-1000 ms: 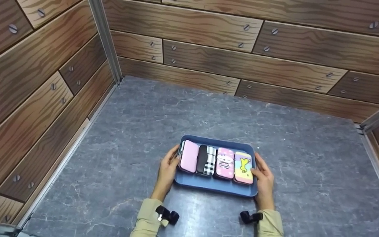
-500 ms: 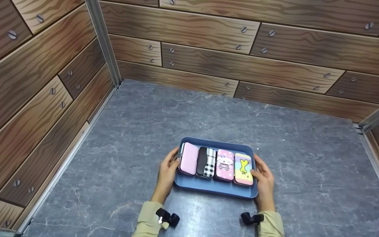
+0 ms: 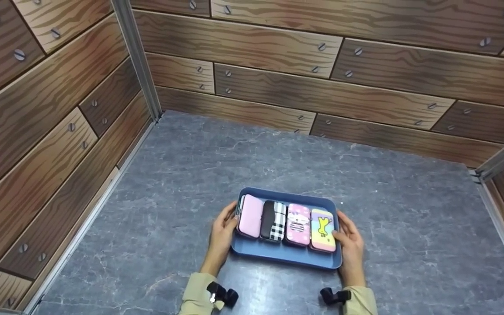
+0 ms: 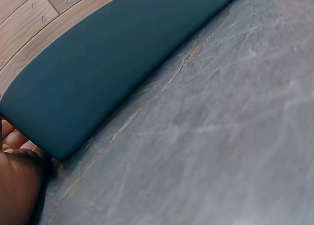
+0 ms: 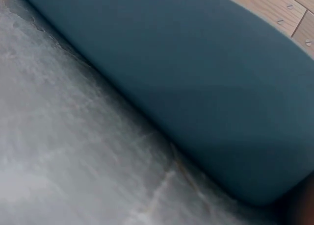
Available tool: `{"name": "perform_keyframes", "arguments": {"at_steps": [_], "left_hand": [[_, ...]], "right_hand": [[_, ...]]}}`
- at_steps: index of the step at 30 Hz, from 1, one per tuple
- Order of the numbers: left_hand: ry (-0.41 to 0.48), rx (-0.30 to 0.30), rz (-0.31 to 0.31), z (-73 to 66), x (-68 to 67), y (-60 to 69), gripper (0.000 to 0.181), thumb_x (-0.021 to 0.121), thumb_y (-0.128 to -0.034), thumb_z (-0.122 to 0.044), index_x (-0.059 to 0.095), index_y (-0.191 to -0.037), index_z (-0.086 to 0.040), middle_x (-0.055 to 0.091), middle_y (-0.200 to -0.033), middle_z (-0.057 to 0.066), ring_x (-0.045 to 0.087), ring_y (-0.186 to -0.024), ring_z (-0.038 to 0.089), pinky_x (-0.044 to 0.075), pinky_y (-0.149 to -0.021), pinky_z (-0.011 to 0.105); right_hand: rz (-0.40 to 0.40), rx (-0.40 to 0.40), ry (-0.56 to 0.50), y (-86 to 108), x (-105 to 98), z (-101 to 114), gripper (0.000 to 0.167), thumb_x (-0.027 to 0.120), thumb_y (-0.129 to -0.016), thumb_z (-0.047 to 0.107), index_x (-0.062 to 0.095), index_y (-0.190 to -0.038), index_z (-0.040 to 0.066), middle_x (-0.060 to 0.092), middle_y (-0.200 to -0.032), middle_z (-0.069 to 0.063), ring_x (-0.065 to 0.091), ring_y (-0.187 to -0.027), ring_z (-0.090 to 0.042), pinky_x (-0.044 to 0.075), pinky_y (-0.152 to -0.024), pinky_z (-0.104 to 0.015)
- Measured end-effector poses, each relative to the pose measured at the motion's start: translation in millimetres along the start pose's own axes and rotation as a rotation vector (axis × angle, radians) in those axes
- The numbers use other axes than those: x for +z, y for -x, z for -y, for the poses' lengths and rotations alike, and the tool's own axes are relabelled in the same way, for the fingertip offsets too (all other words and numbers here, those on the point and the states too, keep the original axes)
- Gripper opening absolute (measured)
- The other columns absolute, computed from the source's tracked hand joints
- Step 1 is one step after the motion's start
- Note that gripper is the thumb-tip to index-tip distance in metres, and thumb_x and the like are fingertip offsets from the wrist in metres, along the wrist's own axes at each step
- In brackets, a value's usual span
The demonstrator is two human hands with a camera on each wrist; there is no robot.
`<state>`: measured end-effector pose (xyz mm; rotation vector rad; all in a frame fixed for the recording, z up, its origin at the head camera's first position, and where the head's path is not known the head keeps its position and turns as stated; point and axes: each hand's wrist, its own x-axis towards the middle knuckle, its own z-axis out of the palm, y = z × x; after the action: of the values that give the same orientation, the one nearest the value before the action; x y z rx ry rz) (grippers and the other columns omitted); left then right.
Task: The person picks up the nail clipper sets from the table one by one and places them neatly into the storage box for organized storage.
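A blue rectangular tray [image 3: 278, 255] sits low in the head view, between both hands. My left hand [image 3: 222, 232] grips its left end, thumb over the rim; my right hand [image 3: 351, 243] grips the right end the same way. Inside stand small rounded cases in a row: a plain pink case [image 3: 250, 216], a black and checkered case [image 3: 273, 221], a pink cartoon case [image 3: 298, 224] and a pastel case with a yellow figure [image 3: 323, 230]. Both wrist views show the tray's outer wall [image 4: 108, 63] close up. Fingers under its ends are mostly hidden.
Grey marbled tabletop [image 3: 182, 175] surrounds the tray. Wood-patterned panels close off the back [image 3: 256, 83] and the left side [image 3: 59, 131], with metal posts [image 3: 136, 65] at the corners. Black wrist cameras [image 3: 223, 294] sit on both sleeves.
The head view has tilted up a little, so table, tray and hands appear lower in it. Both hands keep the same grip on the tray.
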<state>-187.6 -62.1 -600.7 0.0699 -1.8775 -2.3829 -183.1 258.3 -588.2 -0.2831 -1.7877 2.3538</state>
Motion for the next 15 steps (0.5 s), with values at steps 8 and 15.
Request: {"name": "perform_keyframes", "arguments": {"at_steps": [8,15], "left_hand": [[-0.023,-0.006,-0.009,2.3,3.6,7.7,0.043,0.048,-0.1018,-0.005,0.048,-0.145,-0.001,0.045,-0.149,0.02,0.04,-0.139,0.031,0.036,-0.113,0.039],[-0.071,-0.002,-0.051,-5.9,1.4,10.2,0.04,0.047,-0.1029,-0.007,0.05,-0.142,0.001,0.049,-0.145,0.02,0.043,-0.137,0.031,0.036,-0.112,0.041]], "right_hand": [[-0.028,0.011,0.039,8.2,-4.5,-0.5,0.051,0.051,-0.094,-0.01,0.046,-0.144,-0.003,0.039,-0.154,-0.016,0.031,-0.145,-0.02,0.034,-0.112,-0.025],[-0.034,0.017,-0.04,12.1,-0.1,-1.3,0.046,0.044,-0.098,-0.008,0.043,-0.144,-0.007,0.046,-0.147,-0.015,0.04,-0.139,-0.02,0.041,-0.106,-0.023]]}}
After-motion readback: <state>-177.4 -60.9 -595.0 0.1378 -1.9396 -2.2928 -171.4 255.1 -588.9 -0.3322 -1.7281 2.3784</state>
